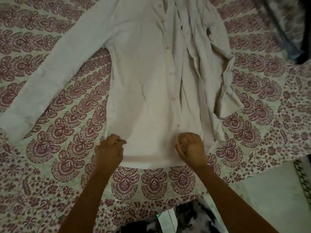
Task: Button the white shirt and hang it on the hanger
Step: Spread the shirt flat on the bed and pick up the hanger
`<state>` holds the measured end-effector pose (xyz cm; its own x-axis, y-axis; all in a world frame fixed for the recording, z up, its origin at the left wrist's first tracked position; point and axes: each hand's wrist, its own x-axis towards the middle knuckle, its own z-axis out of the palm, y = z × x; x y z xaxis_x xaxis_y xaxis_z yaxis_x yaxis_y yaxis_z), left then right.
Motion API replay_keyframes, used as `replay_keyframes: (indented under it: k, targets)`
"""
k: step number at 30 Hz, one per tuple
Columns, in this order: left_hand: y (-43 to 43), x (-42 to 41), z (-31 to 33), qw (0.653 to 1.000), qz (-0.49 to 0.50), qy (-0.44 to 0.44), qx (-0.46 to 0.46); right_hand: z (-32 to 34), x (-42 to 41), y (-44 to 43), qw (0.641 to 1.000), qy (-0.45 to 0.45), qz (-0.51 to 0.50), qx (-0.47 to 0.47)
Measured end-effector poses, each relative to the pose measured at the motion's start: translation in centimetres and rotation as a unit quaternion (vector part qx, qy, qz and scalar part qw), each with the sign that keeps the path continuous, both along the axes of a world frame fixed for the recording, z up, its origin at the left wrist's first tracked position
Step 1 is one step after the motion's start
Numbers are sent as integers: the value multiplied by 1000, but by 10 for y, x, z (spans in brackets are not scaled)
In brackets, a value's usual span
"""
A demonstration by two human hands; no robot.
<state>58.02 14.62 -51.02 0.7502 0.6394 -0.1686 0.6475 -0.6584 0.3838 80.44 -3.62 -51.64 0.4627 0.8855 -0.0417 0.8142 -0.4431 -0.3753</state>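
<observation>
maroon paisley bedsheet [67, 157] under white button-front shirt [143, 81]; my left hand [109, 149] pinches its hem, right hand [191, 148] curled there, grip unclear

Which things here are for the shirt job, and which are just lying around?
For the job: white shirt, its buttons, left hand and right hand at its bottom hem. No hanger in view.
Just lying about: patterned bedspread, pale floor, dark blurry thing at top right.
</observation>
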Motion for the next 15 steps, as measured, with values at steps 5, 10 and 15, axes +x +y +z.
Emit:
replay_keyframes:
  k: [5,10,15]
  targets:
    - [-14,81,0,997,0,-71,-24,-1,53,20,993,-40,-94,59]
    - [-47,169,3,993,50,-103,-40,0,135,5,967,-60,-246,26]
    - [-78,253,4,984,68,-120,-114,2,202,-10,940,100,-279,-169]
